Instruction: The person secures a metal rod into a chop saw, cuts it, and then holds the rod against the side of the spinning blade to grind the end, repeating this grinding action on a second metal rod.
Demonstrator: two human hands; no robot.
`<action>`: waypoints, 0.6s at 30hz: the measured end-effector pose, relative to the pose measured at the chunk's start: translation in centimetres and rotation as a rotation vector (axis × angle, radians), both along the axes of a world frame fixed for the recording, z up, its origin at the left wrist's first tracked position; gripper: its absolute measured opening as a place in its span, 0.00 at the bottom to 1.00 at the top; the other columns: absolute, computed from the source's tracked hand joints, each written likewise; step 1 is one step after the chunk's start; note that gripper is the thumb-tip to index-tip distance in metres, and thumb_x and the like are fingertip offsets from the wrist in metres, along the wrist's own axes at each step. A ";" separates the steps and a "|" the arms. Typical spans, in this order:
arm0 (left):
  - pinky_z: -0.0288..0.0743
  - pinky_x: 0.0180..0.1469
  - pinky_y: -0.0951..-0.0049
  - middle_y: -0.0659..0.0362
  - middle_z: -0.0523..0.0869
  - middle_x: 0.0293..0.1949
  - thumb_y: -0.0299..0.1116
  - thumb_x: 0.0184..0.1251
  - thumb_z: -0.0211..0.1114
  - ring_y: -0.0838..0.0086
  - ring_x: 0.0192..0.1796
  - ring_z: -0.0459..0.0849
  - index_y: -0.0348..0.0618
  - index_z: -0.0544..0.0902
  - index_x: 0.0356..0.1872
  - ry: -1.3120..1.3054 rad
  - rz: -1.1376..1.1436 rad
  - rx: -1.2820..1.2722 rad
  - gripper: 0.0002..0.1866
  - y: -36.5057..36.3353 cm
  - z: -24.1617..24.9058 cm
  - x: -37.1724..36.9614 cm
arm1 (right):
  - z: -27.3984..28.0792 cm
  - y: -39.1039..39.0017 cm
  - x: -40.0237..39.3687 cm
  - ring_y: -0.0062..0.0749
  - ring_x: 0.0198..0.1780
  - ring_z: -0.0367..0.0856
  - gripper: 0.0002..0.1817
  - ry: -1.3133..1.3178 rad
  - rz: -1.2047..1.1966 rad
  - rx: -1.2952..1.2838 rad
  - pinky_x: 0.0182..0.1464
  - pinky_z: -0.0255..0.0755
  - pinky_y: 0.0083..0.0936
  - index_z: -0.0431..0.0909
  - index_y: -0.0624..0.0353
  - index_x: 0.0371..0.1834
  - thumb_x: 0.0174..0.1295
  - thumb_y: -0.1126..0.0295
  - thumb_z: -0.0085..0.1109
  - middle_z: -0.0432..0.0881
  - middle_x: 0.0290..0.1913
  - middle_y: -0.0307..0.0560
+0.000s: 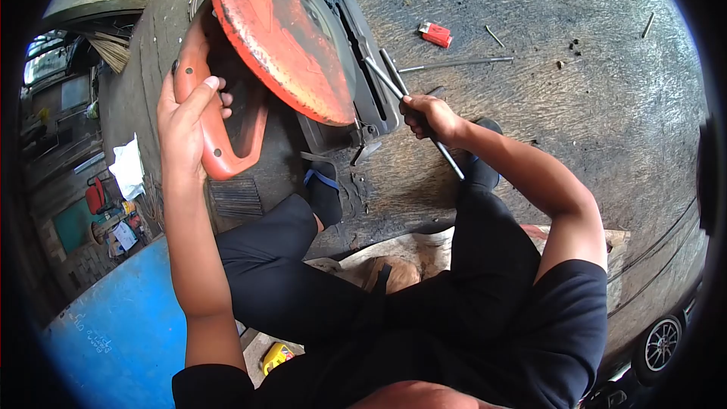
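Observation:
An orange chop saw (280, 38) with a worn round guard stands in front of me, tilted in this view. My left hand (185, 117) is wrapped round its orange loop handle (219, 148). The cutting disc (329, 26) shows partly beneath the guard, beside the dark base (367, 38). To the right of the base, my right hand (430, 115) is closed round a thin metal rod (452, 162), whose upper end reaches over the saw base. A second rod (389, 64) crosses it just above my fingers.
Another metal rod (469, 63) lies on the worn floor beside the saw, below a red packet (435, 34). A blue sheet (129, 326) and a yellow tape measure (276, 357) are at lower left. A car wheel (661, 343) shows at lower right.

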State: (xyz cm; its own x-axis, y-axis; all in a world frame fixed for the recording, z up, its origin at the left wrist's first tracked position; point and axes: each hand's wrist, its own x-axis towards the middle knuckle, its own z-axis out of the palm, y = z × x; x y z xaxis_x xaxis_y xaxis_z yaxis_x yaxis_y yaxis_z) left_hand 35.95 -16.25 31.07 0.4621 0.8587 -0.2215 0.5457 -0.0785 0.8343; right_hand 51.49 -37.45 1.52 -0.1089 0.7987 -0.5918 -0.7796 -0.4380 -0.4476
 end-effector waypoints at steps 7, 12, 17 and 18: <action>0.80 0.38 0.73 0.50 0.82 0.43 0.29 0.66 0.63 0.69 0.38 0.85 0.36 0.70 0.60 -0.039 0.019 -0.017 0.22 -0.2 -0.1 0.0 | 0.7 0.2 0.1 0.17 0.20 0.59 0.19 -0.192 0.145 0.087 0.21 0.55 0.20 0.80 0.58 0.39 0.73 0.56 0.44 0.65 0.21 0.32; 0.80 0.40 0.71 0.49 0.81 0.45 0.30 0.66 0.63 0.68 0.40 0.84 0.37 0.69 0.62 -0.043 -0.004 -0.031 0.24 0.1 -0.1 -0.2 | 0.6 0.2 0.1 0.18 0.18 0.57 0.20 -0.212 0.194 0.100 0.18 0.52 0.22 0.80 0.59 0.38 0.73 0.55 0.44 0.64 0.21 0.33; 0.80 0.40 0.71 0.49 0.81 0.46 0.31 0.67 0.62 0.68 0.40 0.84 0.38 0.69 0.63 -0.044 -0.002 -0.034 0.24 0.0 -0.1 -0.2 | 0.6 0.3 0.0 0.19 0.18 0.58 0.20 -0.255 0.202 0.085 0.19 0.53 0.22 0.81 0.59 0.37 0.72 0.55 0.46 0.66 0.21 0.34; 0.80 0.40 0.71 0.49 0.81 0.46 0.30 0.67 0.61 0.68 0.40 0.84 0.38 0.69 0.63 -0.046 -0.001 -0.035 0.24 0.0 -0.1 -0.2 | 0.5 0.3 0.0 0.19 0.18 0.59 0.20 -0.274 0.211 0.088 0.18 0.53 0.22 0.81 0.60 0.37 0.72 0.55 0.46 0.67 0.20 0.34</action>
